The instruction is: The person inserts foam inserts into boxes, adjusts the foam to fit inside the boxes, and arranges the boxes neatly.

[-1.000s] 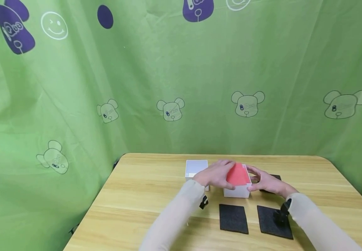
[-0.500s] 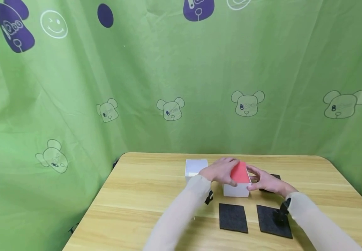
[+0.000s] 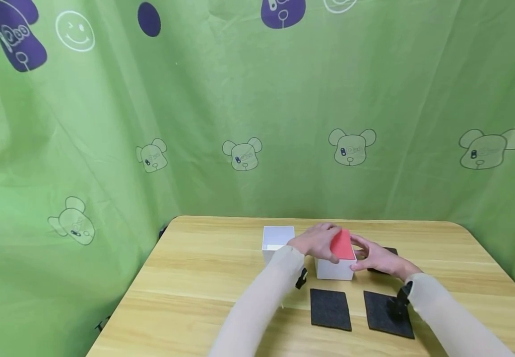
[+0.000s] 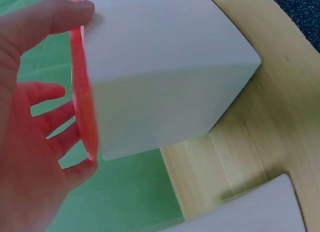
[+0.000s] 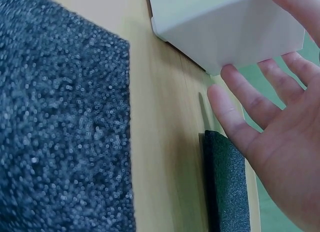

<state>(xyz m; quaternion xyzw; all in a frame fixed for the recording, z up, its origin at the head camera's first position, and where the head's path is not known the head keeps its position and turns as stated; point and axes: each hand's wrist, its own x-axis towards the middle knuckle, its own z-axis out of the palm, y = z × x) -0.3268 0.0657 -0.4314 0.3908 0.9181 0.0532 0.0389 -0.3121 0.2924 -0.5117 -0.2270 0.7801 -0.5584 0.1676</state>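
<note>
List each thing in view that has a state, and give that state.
white box: upright on the table, red sheet over its top.
red sheet: lying on the box top, gripped at its left edge.
second white box: open, top uncovered.
black pads: lying flat on the table, untouched.
left hand: gripping the sheet's edge.
right hand: fingers spread against the box's right side.

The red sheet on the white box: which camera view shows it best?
The head view shows it best: the red sheet lies as a whole face on top of the white box, between the left hand and the right hand. The left wrist view shows only its thin edge. The right wrist view does not show it.
</note>
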